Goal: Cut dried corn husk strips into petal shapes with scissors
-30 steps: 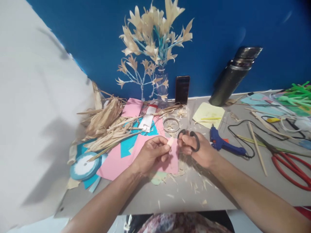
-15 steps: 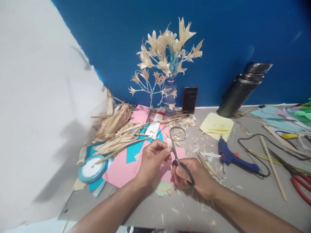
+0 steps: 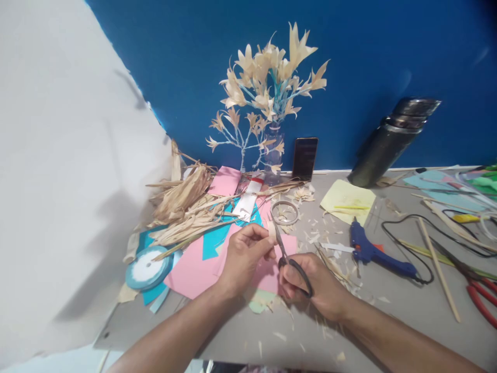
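Observation:
My left hand (image 3: 244, 254) pinches a small beige husk piece (image 3: 271, 230) above a pink paper sheet (image 3: 194, 269). Close beside it, my right hand (image 3: 310, 285) grips black-handled scissors (image 3: 289, 259), fingers through the loops. The blades point up and away and meet the husk piece at its right edge. Both hands hover over the grey table (image 3: 388, 305), near its front edge, with beige snippings scattered below them.
Dried husks (image 3: 186, 204) pile at the left with a blue ribbon spool (image 3: 147, 267). A vase of husk flowers (image 3: 272, 98), a phone (image 3: 305, 158) and a dark flask (image 3: 388, 147) stand at the blue wall. A blue glue gun (image 3: 373, 251), tape ring (image 3: 284, 212), sticks and red-handled scissors (image 3: 481, 298) lie right.
My right hand turned the scissors from handles-up to blades pointing at the husk piece, and the blades now meet it. The view tilted down slightly; my left hand kept its pinch.

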Available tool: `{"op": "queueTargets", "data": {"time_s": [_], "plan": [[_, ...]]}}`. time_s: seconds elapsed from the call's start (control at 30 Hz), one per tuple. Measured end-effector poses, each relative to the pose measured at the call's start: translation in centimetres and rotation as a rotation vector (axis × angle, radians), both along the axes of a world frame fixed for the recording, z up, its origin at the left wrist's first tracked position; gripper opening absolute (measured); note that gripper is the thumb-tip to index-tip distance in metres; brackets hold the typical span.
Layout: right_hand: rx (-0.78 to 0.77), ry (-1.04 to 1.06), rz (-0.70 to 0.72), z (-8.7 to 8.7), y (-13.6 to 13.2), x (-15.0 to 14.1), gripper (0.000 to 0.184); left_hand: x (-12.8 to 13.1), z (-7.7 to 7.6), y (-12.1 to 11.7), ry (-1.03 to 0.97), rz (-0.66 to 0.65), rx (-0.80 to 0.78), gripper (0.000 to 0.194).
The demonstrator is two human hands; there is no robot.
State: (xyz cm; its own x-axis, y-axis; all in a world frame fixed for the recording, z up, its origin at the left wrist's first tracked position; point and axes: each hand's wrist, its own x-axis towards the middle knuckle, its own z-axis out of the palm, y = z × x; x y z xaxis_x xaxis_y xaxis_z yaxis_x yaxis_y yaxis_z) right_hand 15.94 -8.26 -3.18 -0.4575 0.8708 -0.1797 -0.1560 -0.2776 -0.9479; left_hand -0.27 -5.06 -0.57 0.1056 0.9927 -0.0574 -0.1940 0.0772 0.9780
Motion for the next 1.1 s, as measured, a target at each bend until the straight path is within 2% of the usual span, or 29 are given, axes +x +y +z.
{"op": "queueTargets", "data": {"time_s": [0.3,0.8,1.1], "plan": [[0.016,0.026,0.025,-0.32,-0.01,0.17,0.056,-0.26,-0.41,0.09,-0.048,-0.032,-0.003,0.014],[0.014,-0.01,0.041,-0.02,0.08,0.22,0.058,-0.26,0.11,0.12,-0.055,-0.052,-0.06,0.015],[0.023,-0.02,0.031,-0.02,0.01,0.3,0.057,-0.37,0.47,0.2,-0.166,-0.087,-0.074,0.014]]}}
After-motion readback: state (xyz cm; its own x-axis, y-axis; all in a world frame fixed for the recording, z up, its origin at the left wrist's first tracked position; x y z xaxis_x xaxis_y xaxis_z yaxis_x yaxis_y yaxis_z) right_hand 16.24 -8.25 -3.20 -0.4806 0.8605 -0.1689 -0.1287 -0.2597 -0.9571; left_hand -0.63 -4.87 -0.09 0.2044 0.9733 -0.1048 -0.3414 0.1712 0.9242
